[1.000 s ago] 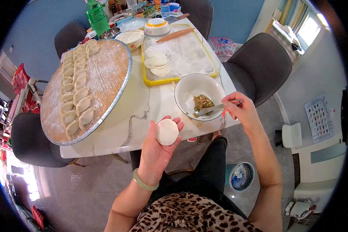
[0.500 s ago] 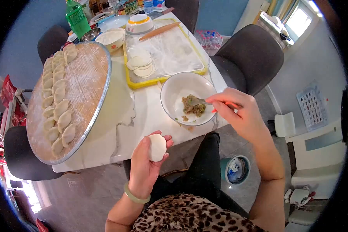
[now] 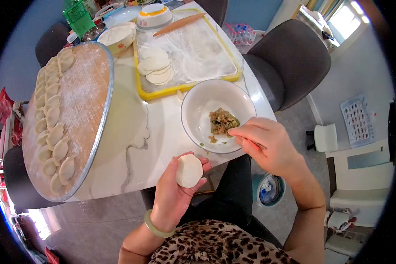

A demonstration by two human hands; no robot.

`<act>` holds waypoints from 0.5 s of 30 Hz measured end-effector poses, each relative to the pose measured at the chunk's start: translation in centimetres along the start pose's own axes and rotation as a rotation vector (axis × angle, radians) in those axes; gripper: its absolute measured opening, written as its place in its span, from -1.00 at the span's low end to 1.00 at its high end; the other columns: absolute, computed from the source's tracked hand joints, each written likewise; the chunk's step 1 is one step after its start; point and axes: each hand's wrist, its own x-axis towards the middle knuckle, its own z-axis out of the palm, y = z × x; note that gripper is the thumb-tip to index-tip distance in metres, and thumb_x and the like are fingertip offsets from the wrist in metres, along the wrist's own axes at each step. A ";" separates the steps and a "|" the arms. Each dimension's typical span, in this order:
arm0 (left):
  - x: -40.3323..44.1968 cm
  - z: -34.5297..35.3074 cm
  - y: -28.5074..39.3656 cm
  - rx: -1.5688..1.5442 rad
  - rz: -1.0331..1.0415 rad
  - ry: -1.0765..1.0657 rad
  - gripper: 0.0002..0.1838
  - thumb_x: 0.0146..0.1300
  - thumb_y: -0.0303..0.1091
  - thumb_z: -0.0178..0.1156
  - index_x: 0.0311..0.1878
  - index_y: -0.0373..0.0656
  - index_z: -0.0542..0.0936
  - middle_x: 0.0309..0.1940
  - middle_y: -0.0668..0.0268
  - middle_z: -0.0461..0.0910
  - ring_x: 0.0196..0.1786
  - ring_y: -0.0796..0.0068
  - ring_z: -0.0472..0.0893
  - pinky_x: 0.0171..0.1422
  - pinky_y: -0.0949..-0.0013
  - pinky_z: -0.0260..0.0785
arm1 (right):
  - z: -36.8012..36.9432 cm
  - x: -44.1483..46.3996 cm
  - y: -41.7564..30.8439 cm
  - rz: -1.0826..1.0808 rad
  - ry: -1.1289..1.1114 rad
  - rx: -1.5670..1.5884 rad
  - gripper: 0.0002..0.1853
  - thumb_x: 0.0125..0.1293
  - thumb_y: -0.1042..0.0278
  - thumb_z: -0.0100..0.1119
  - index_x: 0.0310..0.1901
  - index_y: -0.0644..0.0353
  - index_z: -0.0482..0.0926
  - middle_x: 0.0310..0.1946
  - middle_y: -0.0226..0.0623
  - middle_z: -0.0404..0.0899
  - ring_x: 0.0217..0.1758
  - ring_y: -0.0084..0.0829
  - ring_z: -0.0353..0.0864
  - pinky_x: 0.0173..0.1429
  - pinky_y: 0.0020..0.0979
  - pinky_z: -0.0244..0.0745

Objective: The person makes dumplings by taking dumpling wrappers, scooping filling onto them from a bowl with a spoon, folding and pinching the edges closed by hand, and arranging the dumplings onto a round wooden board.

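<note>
A round dough wrapper (image 3: 189, 170) lies on the palm and fingers of my left hand (image 3: 175, 189), just past the table's front edge. My right hand (image 3: 266, 145) is closed around the orange-red handle of a utensil over the right rim of a white bowl (image 3: 198, 94). Its working end is mostly hidden by the fingers and the brown-green filling (image 3: 221, 119) in the bowl. Several flat wrappers (image 3: 155, 66) overlap on the floured, yellow-edged board (image 3: 152, 95). Rows of folded dumplings (image 3: 55, 136) sit on the round floured tray (image 3: 86, 92) at the left.
A rolling pin (image 3: 179, 24) lies on the board beside an upturned bowl (image 3: 154, 16). Behind the tray stand a flour bowl (image 3: 119, 36) and a green bottle (image 3: 78, 18). A grey chair (image 3: 290, 61) is at the right, a bin (image 3: 269, 190) on the floor.
My right hand has moved the utensil deeper into the filling, its metal part now mostly hidden. My left hand still holds the wrapper, turned flatter again. The view has shifted right.
</note>
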 end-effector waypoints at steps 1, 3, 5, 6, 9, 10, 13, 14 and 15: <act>0.0 0.1 0.0 -0.001 -0.004 0.002 -0.57 0.53 -0.11 -0.33 0.17 -0.24 0.34 0.03 0.02 0.52 0.12 0.21 0.55 0.00 0.32 0.54 | -0.1 0.0 0.0 0.065 -0.003 0.069 -0.85 0.17 0.53 0.21 -0.21 0.26 0.62 -0.42 -0.21 0.58 -0.41 -0.28 0.58 -0.31 -0.36 0.47; 0.0 0.5 -0.1 0.027 -0.047 -0.036 -0.56 0.53 -0.11 -0.35 0.17 -0.22 0.34 0.04 0.03 0.52 0.14 0.20 0.55 0.01 0.31 0.54 | -0.2 0.1 0.0 0.134 -0.008 0.140 -0.87 0.18 0.47 0.23 -0.22 0.23 0.61 -0.42 -0.21 0.58 -0.38 -0.22 0.59 -0.28 -0.31 0.49; 0.1 1.0 -0.3 0.030 -0.063 -0.038 -0.56 0.53 -0.11 -0.35 0.17 -0.22 0.34 0.05 0.04 0.52 0.14 0.19 0.54 0.02 0.30 0.53 | -0.3 -0.1 0.2 0.183 -0.018 0.224 -0.89 0.21 0.48 0.19 -0.23 0.25 0.61 -0.41 -0.18 0.60 -0.38 -0.20 0.60 -0.27 -0.33 0.50; 0.2 1.1 -0.5 0.033 -0.075 -0.043 -0.56 0.53 -0.11 -0.36 0.17 -0.22 0.34 0.06 0.04 0.52 0.15 0.19 0.54 0.02 0.30 0.53 | -0.4 -0.2 0.3 0.187 -0.016 0.224 -0.89 0.21 0.48 0.19 -0.23 0.25 0.61 -0.41 -0.18 0.60 -0.38 -0.20 0.60 -0.27 -0.33 0.50; 0.4 1.3 -0.8 0.029 -0.075 -0.057 -0.57 0.52 -0.11 -0.36 0.18 -0.21 0.33 0.06 0.04 0.52 0.15 0.18 0.54 0.04 0.30 0.52 | -0.7 -0.9 0.5 0.190 -0.022 0.259 -0.89 0.24 0.49 0.17 -0.21 0.26 0.62 -0.40 -0.20 0.61 -0.39 -0.33 0.62 -0.27 -0.41 0.50; 0.4 1.4 -0.9 0.032 -0.078 -0.058 -0.57 0.52 -0.11 -0.36 0.18 -0.21 0.33 0.06 0.04 0.52 0.15 0.18 0.54 0.04 0.30 0.52 | -1.1 -1.2 0.3 0.296 -0.038 0.393 -0.89 0.26 0.50 0.17 -0.21 0.27 0.63 -0.40 -0.22 0.61 -0.38 -0.42 0.62 -0.27 -0.46 0.49; 0.5 1.5 -1.0 0.051 -0.079 -0.051 -0.57 0.52 -0.11 -0.34 0.18 -0.21 0.33 0.06 0.05 0.52 0.16 0.18 0.54 0.05 0.28 0.51 | -1.4 -1.6 0.9 0.414 -0.032 0.556 -0.88 0.28 0.51 0.16 -0.20 0.28 0.64 -0.40 -0.26 0.60 -0.36 -0.55 0.59 -0.27 -0.53 0.48; 0.5 1.5 -1.0 0.051 -0.078 -0.041 -0.58 0.52 -0.11 -0.34 0.18 -0.20 0.34 0.06 0.04 0.52 0.16 0.17 0.54 0.05 0.28 0.51 | -1.5 -1.6 1.1 0.424 -0.012 0.585 -0.88 0.28 0.52 0.16 -0.19 0.29 0.65 -0.40 -0.27 0.60 -0.35 -0.60 0.58 -0.27 -0.55 0.47; 0.5 1.5 -1.0 0.051 -0.077 -0.030 -0.58 0.52 -0.11 -0.33 0.17 -0.20 0.34 0.06 0.04 0.52 0.16 0.17 0.53 0.05 0.27 0.51 | -1.6 -1.6 1.3 0.422 -0.009 0.583 -0.88 0.28 0.52 0.16 -0.19 0.29 0.65 -0.40 -0.27 0.60 -0.35 -0.60 0.58 -0.27 -0.55 0.47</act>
